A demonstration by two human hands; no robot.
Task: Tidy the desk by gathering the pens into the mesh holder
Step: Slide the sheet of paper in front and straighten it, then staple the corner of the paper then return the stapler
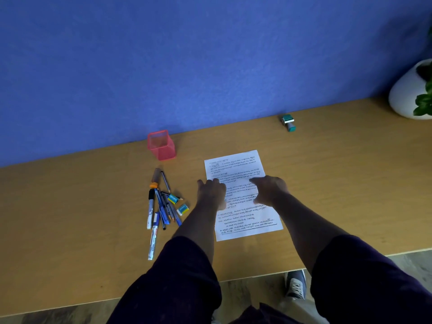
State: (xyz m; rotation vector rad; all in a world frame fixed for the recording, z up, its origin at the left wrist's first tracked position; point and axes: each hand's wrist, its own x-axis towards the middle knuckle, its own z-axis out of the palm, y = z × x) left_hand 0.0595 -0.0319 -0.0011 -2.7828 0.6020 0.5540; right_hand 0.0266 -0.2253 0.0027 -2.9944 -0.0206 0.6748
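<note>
A pink mesh holder (161, 146) stands empty against the blue wall at the back of the wooden desk (81, 206). In front of it lies a loose pile of pens, markers and pencils (160, 206), with one white marker (153, 242) nearest the desk's front edge. My left hand (211, 192) rests on the left edge of a printed sheet of paper (243, 213), to the right of the pile, fingers spread and holding nothing. My right hand (270, 190) lies flat on the middle of the sheet, also holding nothing.
Two small erasers (177, 203) lie at the right side of the pen pile. A teal rubber stamp (288, 122) lies on its side near the wall. A white plant pot (411, 92) stands at the far right. The desk's front edge runs below my arms.
</note>
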